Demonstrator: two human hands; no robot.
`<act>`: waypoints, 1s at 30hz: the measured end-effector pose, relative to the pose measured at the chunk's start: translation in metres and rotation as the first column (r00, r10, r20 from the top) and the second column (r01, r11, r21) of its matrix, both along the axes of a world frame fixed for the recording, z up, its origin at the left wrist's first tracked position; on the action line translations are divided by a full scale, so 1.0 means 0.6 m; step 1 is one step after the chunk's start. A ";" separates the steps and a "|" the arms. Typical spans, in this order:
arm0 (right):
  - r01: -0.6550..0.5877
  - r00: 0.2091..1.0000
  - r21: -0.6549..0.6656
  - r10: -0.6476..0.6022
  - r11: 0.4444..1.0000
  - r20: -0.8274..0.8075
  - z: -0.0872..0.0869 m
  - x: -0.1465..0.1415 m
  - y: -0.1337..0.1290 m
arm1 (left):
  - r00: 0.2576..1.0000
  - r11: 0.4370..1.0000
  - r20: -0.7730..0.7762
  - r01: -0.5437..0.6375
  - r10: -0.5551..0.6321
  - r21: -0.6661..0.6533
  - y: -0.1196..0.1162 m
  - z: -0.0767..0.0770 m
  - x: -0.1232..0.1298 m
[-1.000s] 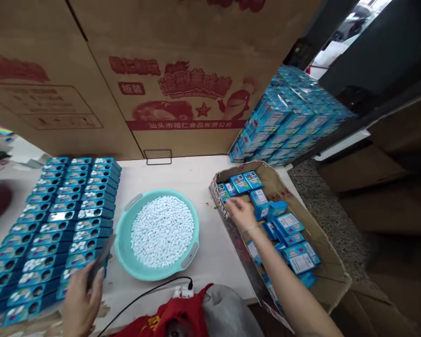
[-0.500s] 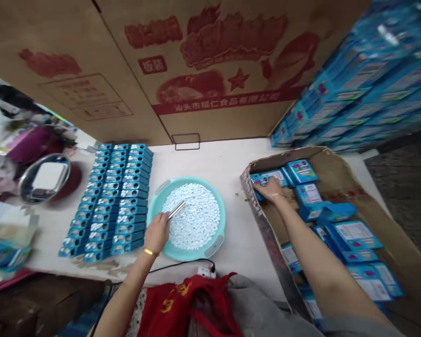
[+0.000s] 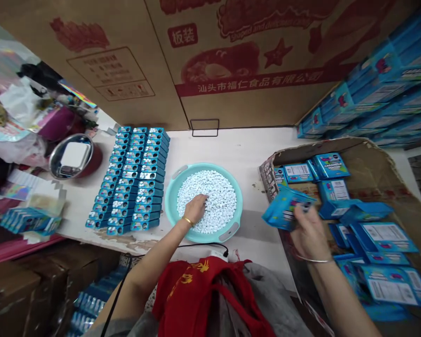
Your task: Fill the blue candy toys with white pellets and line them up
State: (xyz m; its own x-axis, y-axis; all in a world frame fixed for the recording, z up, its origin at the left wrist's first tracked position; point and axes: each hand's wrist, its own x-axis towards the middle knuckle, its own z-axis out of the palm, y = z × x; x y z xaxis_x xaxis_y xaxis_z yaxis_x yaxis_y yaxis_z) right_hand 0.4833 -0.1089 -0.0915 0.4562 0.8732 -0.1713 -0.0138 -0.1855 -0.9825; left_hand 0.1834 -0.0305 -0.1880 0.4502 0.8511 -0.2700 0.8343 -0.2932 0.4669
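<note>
A light-green basin [image 3: 169,206] holds many small white candies [image 3: 210,201]. My left hand [image 3: 195,208] is inside it with closed fingers down at the candies. The narrow metal scoop it held a moment earlier is hidden now, apparently among the candies. Above the near left edge of the cardboard box [image 3: 277,157], my right hand [image 3: 307,229] grips a blue candy carton [image 3: 282,208], tilted and slightly blurred. To the basin's left, blue cartons [image 3: 150,182] stand in three close rows, their round holes facing up; white candies show at several of the tops.
More blue cartons [image 3: 382,238] lie loose in the cardboard box. Blue cartons [image 3: 365,103] are stacked high behind it. A large brown carton [image 3: 168,107] walls off the table's back. A metal bowl [image 3: 52,161] with a white device stands left. A black cable [image 3: 196,244] runs before the basin.
My right hand has lifted a blue carton from the cardboard box toward me. My left hand has moved deeper into the candies, and the metal scoop has gone from sight. The view has shifted.
</note>
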 end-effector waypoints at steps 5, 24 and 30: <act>-0.140 0.989 0.002 0.140 0.990 -0.046 -0.020 -0.087 -0.001 | 0.953 0.995 0.300 -0.001 0.033 -0.104 -0.018 0.039 -0.036; -0.623 0.595 0.136 0.354 0.770 0.722 -0.061 -0.168 0.014 | 0.889 0.941 -0.324 0.337 -0.323 -0.014 -0.029 0.354 0.002; -0.631 0.596 0.155 0.347 0.760 0.725 -0.081 -0.181 0.008 | 0.882 0.954 -0.400 0.296 -0.250 0.057 -0.064 0.362 0.036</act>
